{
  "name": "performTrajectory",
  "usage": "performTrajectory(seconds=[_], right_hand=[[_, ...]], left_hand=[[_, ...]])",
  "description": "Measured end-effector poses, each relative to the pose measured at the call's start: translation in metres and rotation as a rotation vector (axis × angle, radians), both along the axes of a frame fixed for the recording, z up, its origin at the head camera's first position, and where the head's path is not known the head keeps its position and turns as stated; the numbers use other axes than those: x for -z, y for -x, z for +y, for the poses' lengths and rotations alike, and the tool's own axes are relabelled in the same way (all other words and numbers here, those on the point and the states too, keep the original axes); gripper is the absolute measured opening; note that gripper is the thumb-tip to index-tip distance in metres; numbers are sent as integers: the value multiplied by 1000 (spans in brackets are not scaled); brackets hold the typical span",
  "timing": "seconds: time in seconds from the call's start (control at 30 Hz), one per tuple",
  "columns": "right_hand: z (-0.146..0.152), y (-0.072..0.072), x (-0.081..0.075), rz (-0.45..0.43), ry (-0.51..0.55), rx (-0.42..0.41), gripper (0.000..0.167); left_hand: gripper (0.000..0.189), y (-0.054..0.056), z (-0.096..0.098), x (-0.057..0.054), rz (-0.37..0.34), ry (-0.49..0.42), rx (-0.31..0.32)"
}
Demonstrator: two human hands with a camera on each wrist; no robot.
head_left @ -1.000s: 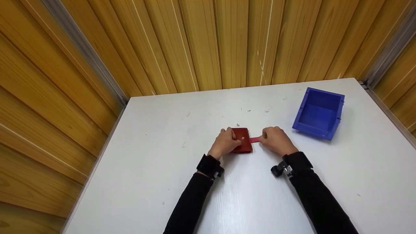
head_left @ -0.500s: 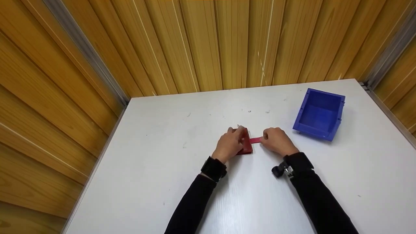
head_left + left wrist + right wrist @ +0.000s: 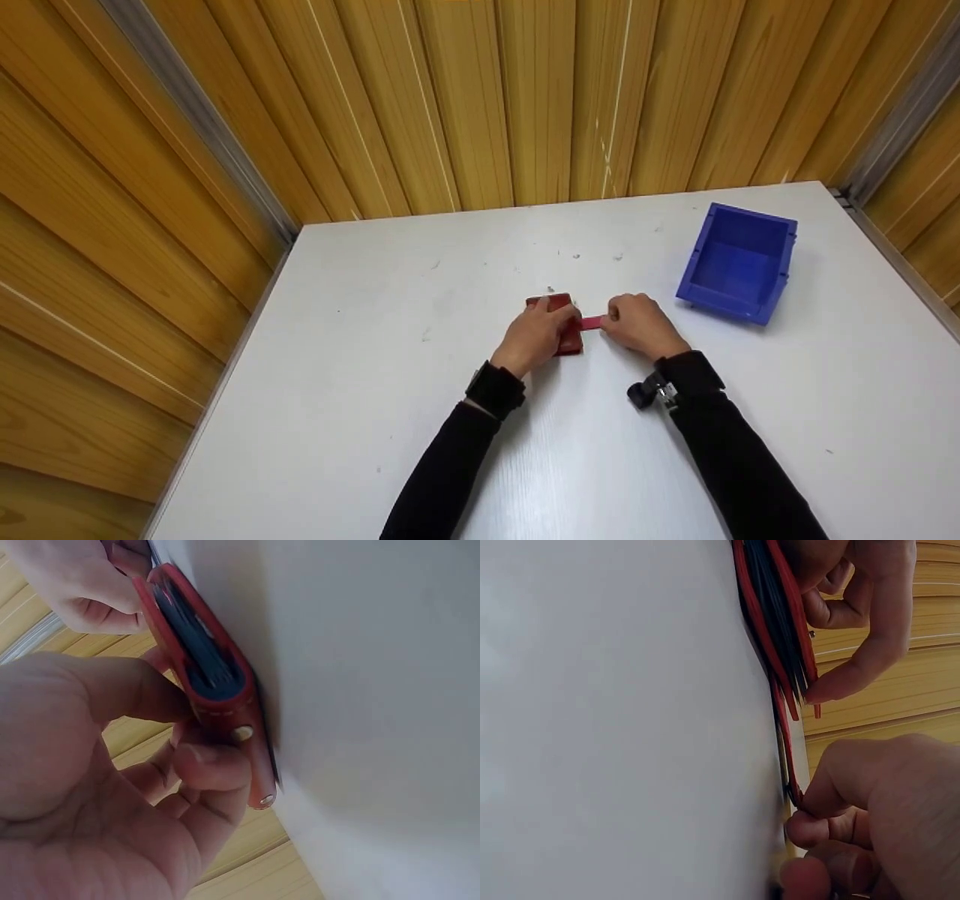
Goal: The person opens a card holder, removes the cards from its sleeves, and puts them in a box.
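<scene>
A small red wallet (image 3: 571, 343) lies on the white table, partly covered by my left hand (image 3: 534, 336). That hand grips it by the spine side, and one finger reaches over to the opposite edge. In the left wrist view, a brass snap (image 3: 244, 733) shows on the folded spine, with dark inner sleeves (image 3: 196, 645) between the red covers. From the wallet's right side extends a pinkish-red strap (image 3: 591, 323). My right hand (image 3: 640, 325) pinches its outer end. The right wrist view shows left-hand fingertips (image 3: 832, 684) right at the covers' loose edges.
An open blue plastic bin (image 3: 731, 262) stands on the table (image 3: 360, 360) at the back right. Wood-patterned panels (image 3: 465, 105) rise behind the table and along its left and right sides. Both wrists wear black camera straps (image 3: 495, 390).
My left hand has shifted right across the wallet, its finger now at the strap-side edge and covering the cover's stud. My right hand stays almost in place, holding the strap.
</scene>
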State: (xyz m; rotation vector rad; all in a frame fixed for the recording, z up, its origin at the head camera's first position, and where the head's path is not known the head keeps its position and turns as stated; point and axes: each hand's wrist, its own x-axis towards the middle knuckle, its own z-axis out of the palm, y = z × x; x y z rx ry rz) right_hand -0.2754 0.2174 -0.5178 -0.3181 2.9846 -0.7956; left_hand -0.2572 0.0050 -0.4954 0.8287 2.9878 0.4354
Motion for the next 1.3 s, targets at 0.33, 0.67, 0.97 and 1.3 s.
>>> performTrajectory(seconds=[0.33, 0.67, 0.97, 1.3], right_hand=[[0, -1, 0, -5, -5, 8, 22], [0, 0, 1, -7, -8, 7, 23], [2, 0, 1, -5, 2, 10, 24], [1, -1, 1, -7, 3, 7, 24]], left_hand=[[33, 6, -8, -11, -144, -95, -32], [10, 16, -40, -35, -265, -259, -126], [12, 23, -76, -41, -390, -189, -224], [22, 29, -92, -24, -498, -1, -300]])
